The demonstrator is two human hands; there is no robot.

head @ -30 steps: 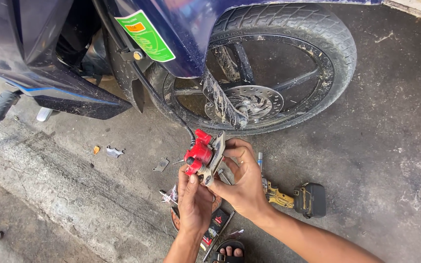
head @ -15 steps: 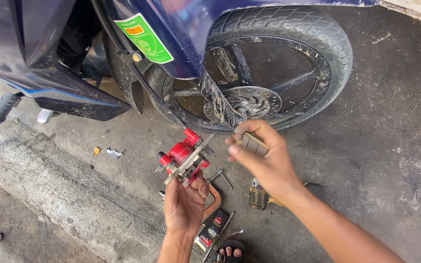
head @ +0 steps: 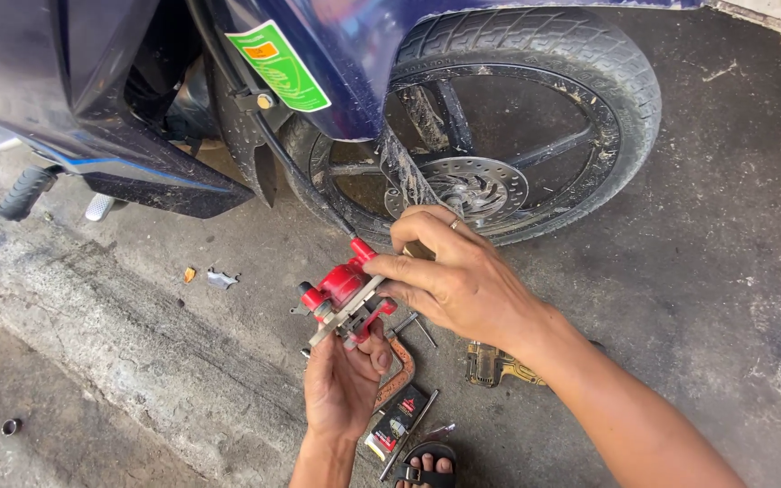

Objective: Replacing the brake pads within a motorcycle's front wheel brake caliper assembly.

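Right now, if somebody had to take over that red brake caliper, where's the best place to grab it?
Probably the red brake caliper body, from below, as the left hand does now. Its chunky red casting gives a firm hold. The hose end points up toward the wheel, and the right hand covers the pad side, so keep clear of both.

We see a grey concrete floor (head: 725,271), stained and cracked, in daylight. A rougher, paler strip of floor runs diagonally across the lower left. A dark blue scooter (head: 137,99) fills the top, with a green sticker (head: 279,65) on its fender. Its front wheel (head: 535,117) stands at top centre with a brake disc (head: 476,188) inside. A footpeg (head: 24,192) sticks out at the left edge. We see small scraps (head: 221,279) on the floor left of centre. A pale kerb edge (head: 770,18) sits in the top right corner.
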